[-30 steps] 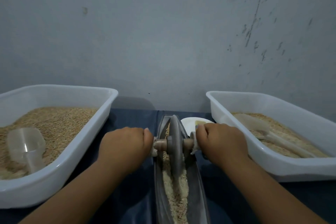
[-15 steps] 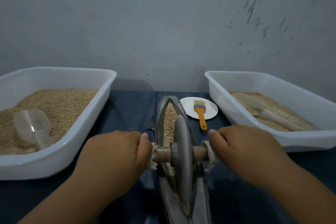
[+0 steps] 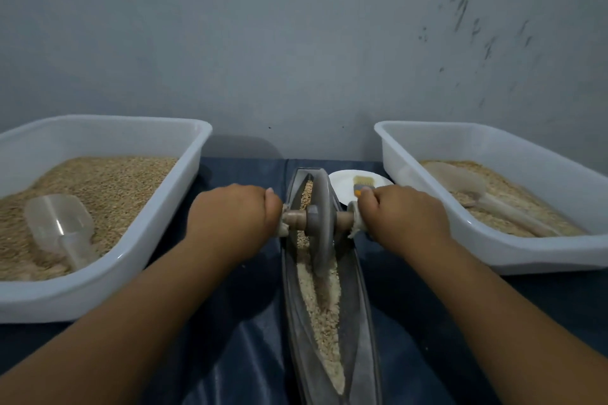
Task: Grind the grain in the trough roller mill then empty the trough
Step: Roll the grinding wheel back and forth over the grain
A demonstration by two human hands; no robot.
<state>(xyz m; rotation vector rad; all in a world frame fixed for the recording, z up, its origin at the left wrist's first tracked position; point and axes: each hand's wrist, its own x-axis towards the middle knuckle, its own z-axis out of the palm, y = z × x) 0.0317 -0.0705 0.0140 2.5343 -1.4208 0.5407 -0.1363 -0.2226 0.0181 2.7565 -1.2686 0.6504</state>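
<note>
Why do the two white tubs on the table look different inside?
The left tub is heaped high with whole golden grain; the right tub holds a shallower layer that looks paler and coarser. In the left tub a clear scoop lies open side up with its handle toward the camera; the scoop in the right tub lies with its handle running toward the tub's near right end. Both are white rectangular plastic tubs.

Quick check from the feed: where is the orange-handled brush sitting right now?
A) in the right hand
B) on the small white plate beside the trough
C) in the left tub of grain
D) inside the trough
B: the brush lies on the small white plate just right of the trough, partly hidden behind the right hand, which grips the roller's axle.
</note>
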